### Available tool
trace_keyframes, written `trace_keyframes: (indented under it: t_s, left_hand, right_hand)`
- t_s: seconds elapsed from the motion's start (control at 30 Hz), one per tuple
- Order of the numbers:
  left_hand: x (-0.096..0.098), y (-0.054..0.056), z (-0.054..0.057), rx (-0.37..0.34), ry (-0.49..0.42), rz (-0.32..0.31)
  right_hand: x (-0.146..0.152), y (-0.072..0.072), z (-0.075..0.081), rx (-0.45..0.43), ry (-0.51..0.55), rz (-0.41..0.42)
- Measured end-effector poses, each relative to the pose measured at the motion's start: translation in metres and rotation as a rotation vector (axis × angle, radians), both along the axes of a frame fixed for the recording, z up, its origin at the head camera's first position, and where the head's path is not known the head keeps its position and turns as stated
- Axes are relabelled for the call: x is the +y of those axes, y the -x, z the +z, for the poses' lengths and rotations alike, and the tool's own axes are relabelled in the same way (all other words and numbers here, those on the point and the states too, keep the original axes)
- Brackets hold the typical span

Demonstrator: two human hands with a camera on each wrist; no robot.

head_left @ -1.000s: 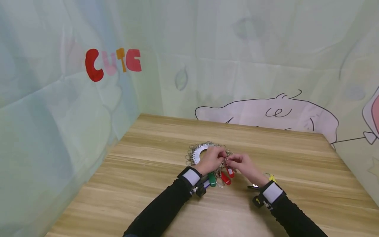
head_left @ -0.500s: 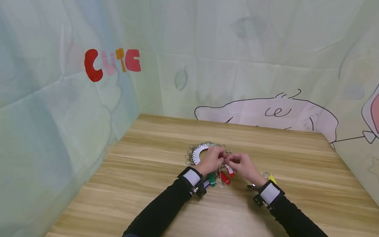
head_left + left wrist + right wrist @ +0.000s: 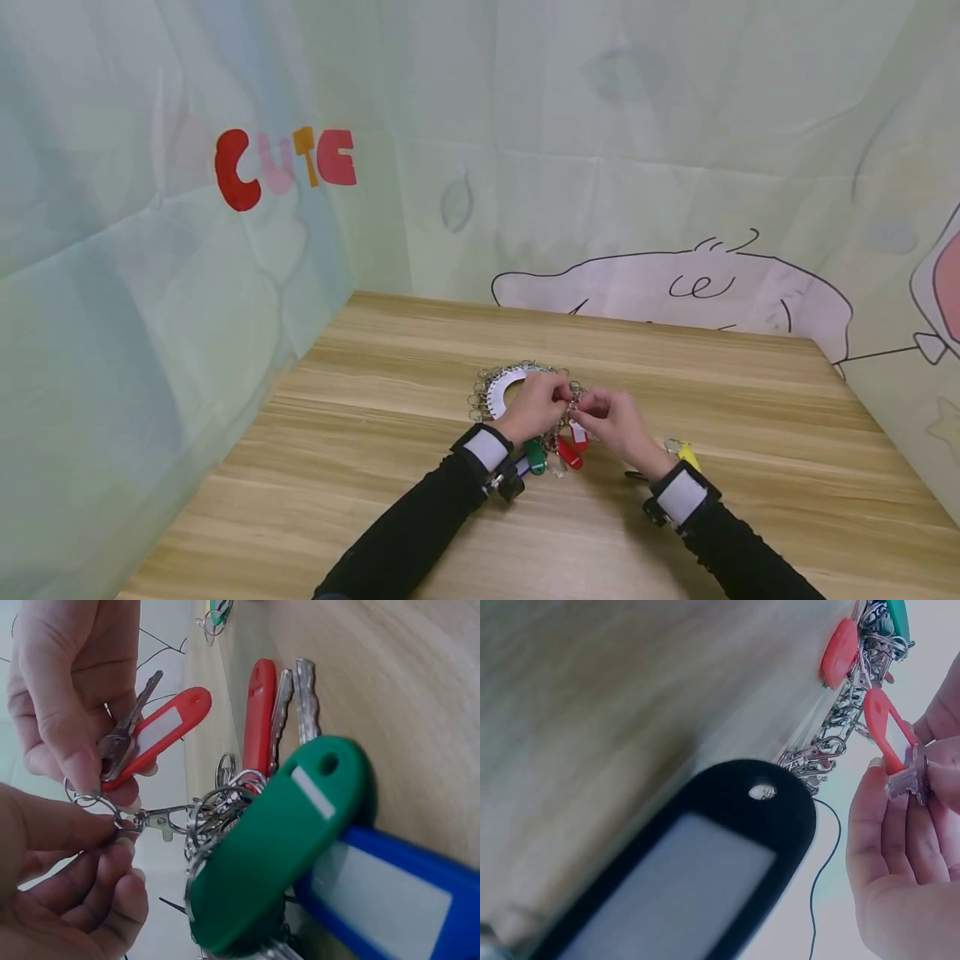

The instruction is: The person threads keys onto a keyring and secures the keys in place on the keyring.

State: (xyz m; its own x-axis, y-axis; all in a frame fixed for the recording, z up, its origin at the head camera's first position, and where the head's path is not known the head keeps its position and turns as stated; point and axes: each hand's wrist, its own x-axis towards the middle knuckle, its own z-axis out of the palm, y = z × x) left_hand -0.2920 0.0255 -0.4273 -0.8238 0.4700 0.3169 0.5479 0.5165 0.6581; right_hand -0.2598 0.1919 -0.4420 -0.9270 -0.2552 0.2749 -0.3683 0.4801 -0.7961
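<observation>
My left hand point(image 3: 534, 408) is over the right part of a white ring-shaped holder point(image 3: 497, 393) fringed with metal clasps. In the left wrist view its thumb and fingers pinch the end of a swivel clasp point(image 3: 160, 819) beside a split ring point(image 3: 94, 801). Close by, my right hand point(image 3: 617, 425) pinches a key point(image 3: 135, 712) and a red key tag point(image 3: 161, 733) near that ring. Whether the ring is through the clasp, I cannot tell. Several tagged keys hang at the holder's near side: a green tag point(image 3: 274, 855), a blue tag point(image 3: 390, 892) and another red tag point(image 3: 259, 712).
On the wooden table point(image 3: 360, 492), a yellow key tag point(image 3: 687, 454) lies to the right of my right hand. A black key tag point(image 3: 667, 892) lies under the right wrist. Printed cloth walls point(image 3: 420, 217) stand at the back and left.
The red tag at my right hand has shifted slightly left and swung more upright. The right-hand fingers have moved a little; the left hand keeps its place.
</observation>
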Motion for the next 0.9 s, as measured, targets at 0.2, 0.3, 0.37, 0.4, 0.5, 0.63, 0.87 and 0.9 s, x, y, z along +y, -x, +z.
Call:
trace_keyframes:
  t_s: [0.2, 0.3, 0.37, 0.4, 0.5, 0.63, 0.87, 0.9]
  left_hand:
    - [0.0017, -0.0002, 0.0017, -0.019, 0.009, 0.009]
    - [0.0025, 0.0003, 0.0017, -0.025, 0.014, 0.013]
    - [0.0025, 0.0006, 0.0012, -0.032, 0.011, 0.016]
    - [0.0023, 0.0008, 0.0008, -0.035, 0.009, 0.015]
    - [0.0009, 0.0021, -0.0002, -0.042, 0.008, 0.014]
    - [-0.0016, 0.0035, 0.0001, -0.054, 0.024, 0.001]
    - [-0.001, 0.0044, 0.0002, 0.078, 0.082, -0.033]
    - [-0.0007, 0.0043, -0.0006, 0.097, 0.082, -0.039]
  right_hand:
    - [0.0003, 0.0005, -0.0003, 0.039, -0.047, 0.008]
    - [0.0003, 0.0004, -0.0006, 0.054, -0.071, 0.014]
    - [0.0, 0.0002, -0.0012, 0.065, -0.078, 0.017]
    - [-0.0002, 0.0, -0.0014, 0.067, -0.078, 0.016]
    - [-0.0009, 0.0004, -0.002, 0.065, -0.071, 0.002]
    - [-0.0008, 0.0031, -0.003, 0.01, -0.034, -0.03]
    - [0.0028, 0.0072, 0.0018, -0.118, 0.079, -0.057]
    - [0.0031, 0.0071, 0.0031, -0.133, 0.09, -0.054]
